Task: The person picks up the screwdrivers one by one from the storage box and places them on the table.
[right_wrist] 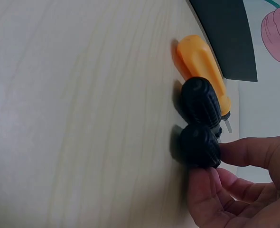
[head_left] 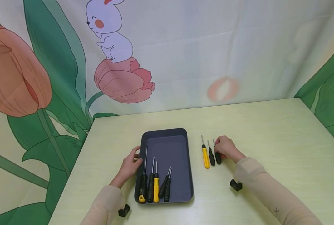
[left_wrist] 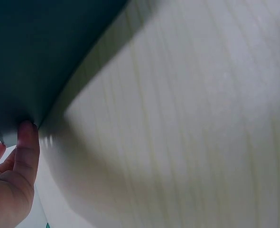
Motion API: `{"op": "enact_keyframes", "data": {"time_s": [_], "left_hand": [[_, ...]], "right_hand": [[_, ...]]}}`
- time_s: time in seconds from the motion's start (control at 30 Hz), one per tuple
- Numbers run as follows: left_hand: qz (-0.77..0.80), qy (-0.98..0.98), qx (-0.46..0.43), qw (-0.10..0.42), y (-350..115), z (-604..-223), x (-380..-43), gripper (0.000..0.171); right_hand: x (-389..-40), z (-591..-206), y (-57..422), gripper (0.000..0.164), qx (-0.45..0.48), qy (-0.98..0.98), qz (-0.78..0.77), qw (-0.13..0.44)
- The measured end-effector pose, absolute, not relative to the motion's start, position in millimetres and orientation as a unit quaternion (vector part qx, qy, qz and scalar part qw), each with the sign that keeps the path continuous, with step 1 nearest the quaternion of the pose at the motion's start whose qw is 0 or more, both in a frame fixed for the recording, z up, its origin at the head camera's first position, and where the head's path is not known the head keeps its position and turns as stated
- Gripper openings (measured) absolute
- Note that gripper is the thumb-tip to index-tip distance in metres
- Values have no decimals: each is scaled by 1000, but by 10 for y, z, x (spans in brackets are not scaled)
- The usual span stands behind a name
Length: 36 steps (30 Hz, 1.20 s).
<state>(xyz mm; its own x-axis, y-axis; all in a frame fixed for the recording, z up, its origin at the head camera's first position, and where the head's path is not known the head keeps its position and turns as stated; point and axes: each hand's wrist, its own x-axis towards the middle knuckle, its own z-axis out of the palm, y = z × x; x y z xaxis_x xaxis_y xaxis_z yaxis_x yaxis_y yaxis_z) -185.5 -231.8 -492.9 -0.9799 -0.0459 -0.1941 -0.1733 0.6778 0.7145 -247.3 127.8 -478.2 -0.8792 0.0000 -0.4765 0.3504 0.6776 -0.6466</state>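
A dark grey tray (head_left: 167, 136) lies on the table. My left hand (head_left: 129, 164) holds its left rim; in the left wrist view, fingers (left_wrist: 27, 149) touch the tray's outer side. Several screwdrivers lie in the tray's near part, among them a yellow-handled one (head_left: 156, 190) and black-handled ones (head_left: 150, 189). Right of the tray, my right hand (head_left: 225, 148) pinches the handle of a black screwdriver (right_wrist: 200, 146), the rightmost of three in a row. Beside it lie another black screwdriver (head_left: 211, 158) and a yellow screwdriver (head_left: 205, 157). Fingers partly cover the pinched one.
The pale table (head_left: 271, 134) extends to the right and in front of the tray. Behind it hangs a printed curtain (head_left: 181, 53) with flowers and a rabbit. Small black blocks (head_left: 236, 185) sit by each wrist.
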Motion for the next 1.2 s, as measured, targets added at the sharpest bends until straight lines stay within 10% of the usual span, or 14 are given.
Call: {"op": "enact_keyframes", "data": {"time_s": [1.2], "left_hand": [[396, 912, -64, 83, -2305, -4911, -1861, 51]], "right_hand": [[-2490, -4746, 1457, 24, 103, 854, -447, 247]]}}
